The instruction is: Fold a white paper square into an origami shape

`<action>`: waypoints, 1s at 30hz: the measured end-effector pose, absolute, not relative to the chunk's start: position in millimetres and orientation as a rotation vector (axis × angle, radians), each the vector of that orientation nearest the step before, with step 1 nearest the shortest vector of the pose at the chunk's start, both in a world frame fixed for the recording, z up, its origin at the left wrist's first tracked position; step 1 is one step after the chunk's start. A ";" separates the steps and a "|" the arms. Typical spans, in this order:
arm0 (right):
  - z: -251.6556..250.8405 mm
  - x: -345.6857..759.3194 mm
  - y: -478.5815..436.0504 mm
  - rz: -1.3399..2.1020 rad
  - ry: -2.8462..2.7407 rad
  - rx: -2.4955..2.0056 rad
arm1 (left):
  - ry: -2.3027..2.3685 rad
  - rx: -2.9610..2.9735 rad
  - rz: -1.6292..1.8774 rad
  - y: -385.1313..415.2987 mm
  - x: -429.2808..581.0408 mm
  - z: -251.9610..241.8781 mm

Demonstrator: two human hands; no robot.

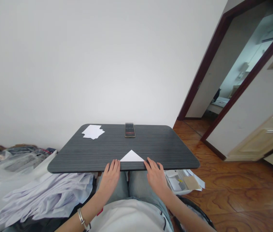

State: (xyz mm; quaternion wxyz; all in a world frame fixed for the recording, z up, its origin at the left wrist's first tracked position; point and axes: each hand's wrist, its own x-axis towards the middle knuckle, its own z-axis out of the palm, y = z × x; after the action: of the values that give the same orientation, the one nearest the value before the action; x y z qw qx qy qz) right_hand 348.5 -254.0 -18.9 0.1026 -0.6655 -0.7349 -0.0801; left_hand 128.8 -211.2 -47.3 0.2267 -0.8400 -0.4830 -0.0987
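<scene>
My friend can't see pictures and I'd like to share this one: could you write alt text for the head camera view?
A person's left hand and right hand rest at the near corners of a white paper triangle on a dark table. White sheets lie at the far left, a phone at the far edge, before a white wall.

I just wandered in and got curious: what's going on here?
A person at a dark table has a white paper triangle lying near the table's close edge, point facing away. The left hand is at its left corner and the right hand at its right corner. Farther back are what looks like a phone and, to the left, some loose white sheets.
</scene>
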 end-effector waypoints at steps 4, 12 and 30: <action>-19.1 353.6 -253.8 -0.213 -2.190 -1.946 | -1.323 -2.323 -0.266 -211.5 128.6 -45.5; -18.9 338.6 -247.3 -0.186 -2.168 -1.772 | -1.351 -2.365 -0.285 -212.9 132.9 -31.2; -26.2 306.9 -240.5 -0.183 -2.277 -1.644 | -1.291 -2.474 -0.305 -216.3 165.7 -38.6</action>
State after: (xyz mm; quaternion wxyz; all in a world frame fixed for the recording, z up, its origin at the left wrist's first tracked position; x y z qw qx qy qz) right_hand 306.9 -240.5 -26.2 0.1628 -0.5764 -0.7982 -0.0641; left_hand 165.7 -216.3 -38.6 0.1665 -0.8689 -0.4536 -0.1073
